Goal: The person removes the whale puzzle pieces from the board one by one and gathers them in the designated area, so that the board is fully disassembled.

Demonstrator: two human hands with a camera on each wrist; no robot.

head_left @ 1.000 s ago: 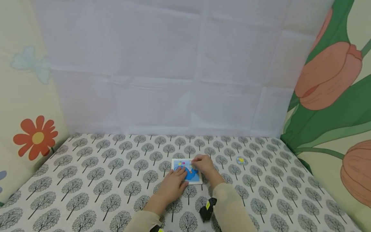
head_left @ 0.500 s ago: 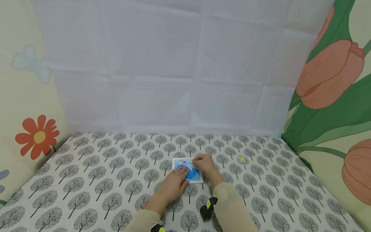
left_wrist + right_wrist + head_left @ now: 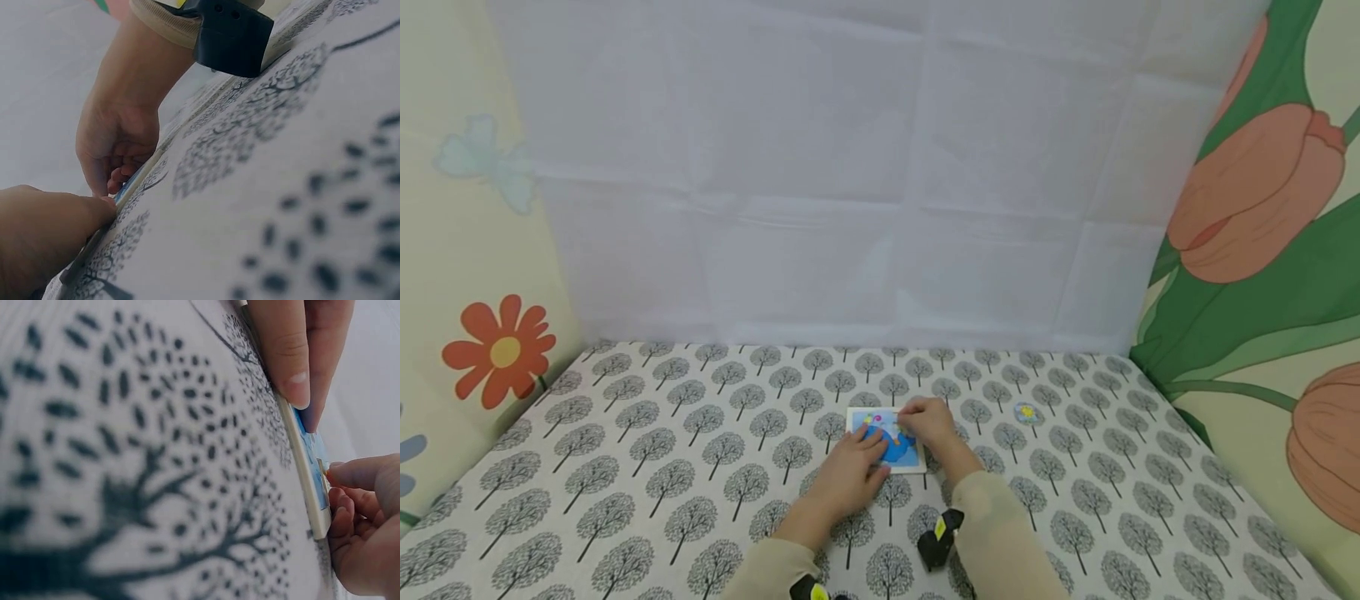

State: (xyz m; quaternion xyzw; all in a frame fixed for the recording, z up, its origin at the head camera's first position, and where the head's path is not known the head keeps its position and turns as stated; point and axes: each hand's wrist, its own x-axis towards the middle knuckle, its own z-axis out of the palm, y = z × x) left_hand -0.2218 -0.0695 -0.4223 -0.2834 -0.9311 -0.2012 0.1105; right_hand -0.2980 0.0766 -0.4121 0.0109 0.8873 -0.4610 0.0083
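Note:
A small square picture board [image 3: 893, 451] with a white frame and a blue, whale-like picture lies flat on the patterned cloth. My left hand [image 3: 850, 477] rests on its left part, fingers stretched over the picture and thumb at the near edge. At the board's upper right, my right hand [image 3: 929, 425] has thumb and fingers brought together. In the right wrist view its thumb tip meets a small thin puzzle piece [image 3: 323, 470], tilted up from the board's surface; most of that piece is hidden by the fingers.
A round piece [image 3: 1025, 413] with a yellow sun-like figure lies on the cloth to the right of the board. The tree-print cloth [image 3: 685, 500] covers the table. A white sheet [image 3: 820, 183] hangs behind it.
The hands and the board stay nearly in place. The fingers of my left hand have shifted slightly on the picture; the whole view has drifted a little.

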